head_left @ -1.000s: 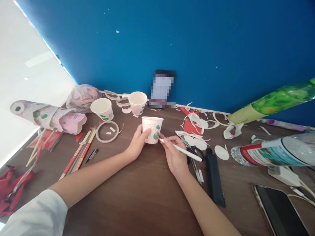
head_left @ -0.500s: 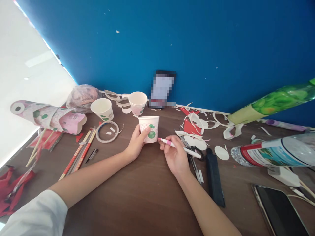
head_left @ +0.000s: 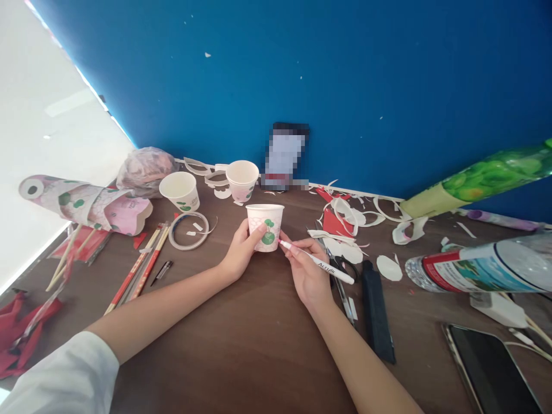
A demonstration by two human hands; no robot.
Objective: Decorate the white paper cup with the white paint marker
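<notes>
My left hand [head_left: 241, 250] is wrapped round a white paper cup [head_left: 265, 226] with a green plant print and pink drawn lines, standing upright on the brown table [head_left: 241, 339]. My right hand [head_left: 305, 270] pinches a white marker pen [head_left: 317, 262], its pink tip touching the cup's right side low down. Two more paper cups stand behind: one [head_left: 180, 191] to the left, one [head_left: 242, 179] nearer the middle.
A tape ring [head_left: 188, 230], chopsticks [head_left: 140, 267] and a decorated paper tube [head_left: 84, 204] lie left. Paper scraps [head_left: 345, 221], scissors [head_left: 338, 270] and a black bar [head_left: 377, 313] lie right, with a lying water bottle [head_left: 474, 267], a phone [head_left: 489, 371] and a green roll [head_left: 478, 181].
My left hand turned the cup a little, so the green print faces more to the front. The marker drew back from the cup, then its tip returned to the cup's side.
</notes>
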